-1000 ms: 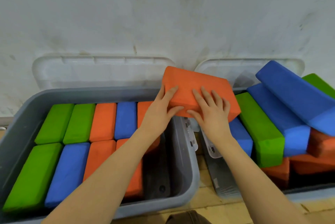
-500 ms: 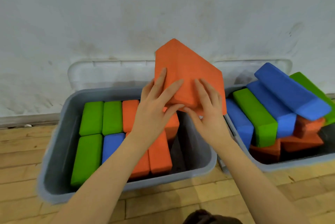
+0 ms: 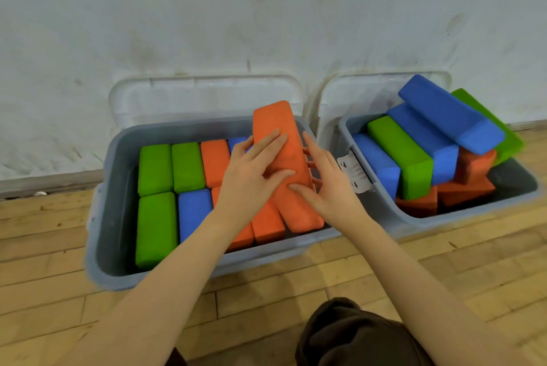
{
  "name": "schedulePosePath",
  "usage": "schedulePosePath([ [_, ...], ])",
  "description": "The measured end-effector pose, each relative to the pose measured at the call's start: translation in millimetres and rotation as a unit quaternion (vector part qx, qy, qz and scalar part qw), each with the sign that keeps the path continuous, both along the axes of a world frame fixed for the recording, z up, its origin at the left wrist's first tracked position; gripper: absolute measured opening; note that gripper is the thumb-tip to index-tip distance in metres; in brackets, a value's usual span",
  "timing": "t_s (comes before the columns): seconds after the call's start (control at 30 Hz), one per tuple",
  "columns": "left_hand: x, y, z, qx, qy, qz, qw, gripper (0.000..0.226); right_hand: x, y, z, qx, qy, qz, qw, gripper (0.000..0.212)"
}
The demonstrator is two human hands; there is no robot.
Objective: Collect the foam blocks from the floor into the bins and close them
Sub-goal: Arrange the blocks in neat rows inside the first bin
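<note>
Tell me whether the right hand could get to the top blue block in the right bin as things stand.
Probably yes, once it lets go. The right hand is busy on the orange block over the left bin, but the top blue block lies uncovered on its pile, with nothing between.

Left bin (image 3: 106, 176) beside right bin (image 3: 515, 188), lids (image 3: 207, 93) seemingly against wall (image 3: 266, 10) behind
</note>
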State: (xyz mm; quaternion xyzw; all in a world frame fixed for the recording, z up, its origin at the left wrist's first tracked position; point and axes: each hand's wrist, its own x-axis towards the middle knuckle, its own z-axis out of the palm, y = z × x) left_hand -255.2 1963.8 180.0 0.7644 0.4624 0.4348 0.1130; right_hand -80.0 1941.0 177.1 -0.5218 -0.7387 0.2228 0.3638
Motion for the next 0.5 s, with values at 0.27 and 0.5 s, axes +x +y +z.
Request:
schedulePosePath([
  [0.27,11.7,13.4,-6.5,-0.038,-0.030,-0.006,0.999,0.067,17.0,6.1,-10.5,-0.021,-0.001,-0.013,1.000,0.083],
  [0.5,25.6,6.2,-39.3,-0.015,-0.002,-0.048,0.999,0.057,37.5,3.6,-31.4,-0.047,-0.043,-0.023,0.998,0.079],
])
